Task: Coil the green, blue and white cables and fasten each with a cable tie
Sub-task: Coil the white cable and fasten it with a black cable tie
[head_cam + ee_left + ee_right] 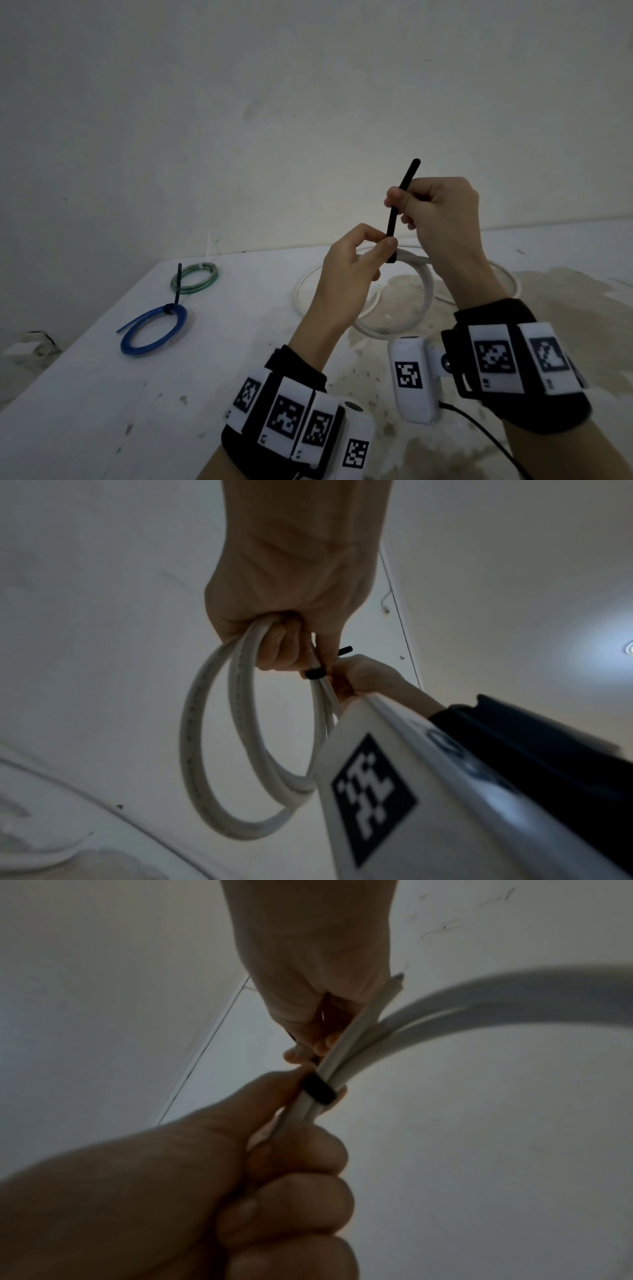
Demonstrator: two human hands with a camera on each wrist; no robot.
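The white cable (428, 287) is coiled and held above the table. My left hand (383, 245) grips the coil's top, its fingers curled round the strands (205, 750). A black cable tie (400, 202) is wrapped round the bundle as a tight band (318, 1088), and its tail stands up. My right hand (400, 205) pinches that tail just above the left thumb. The green cable (195, 277) and the blue cable (154, 329) lie coiled at the table's left, each with a black tie on it.
A thin white loop (300, 284) lies on the white table (102, 411) under my hands. The table surface is stained at the right. A pale wall (239, 102) stands right behind the table.
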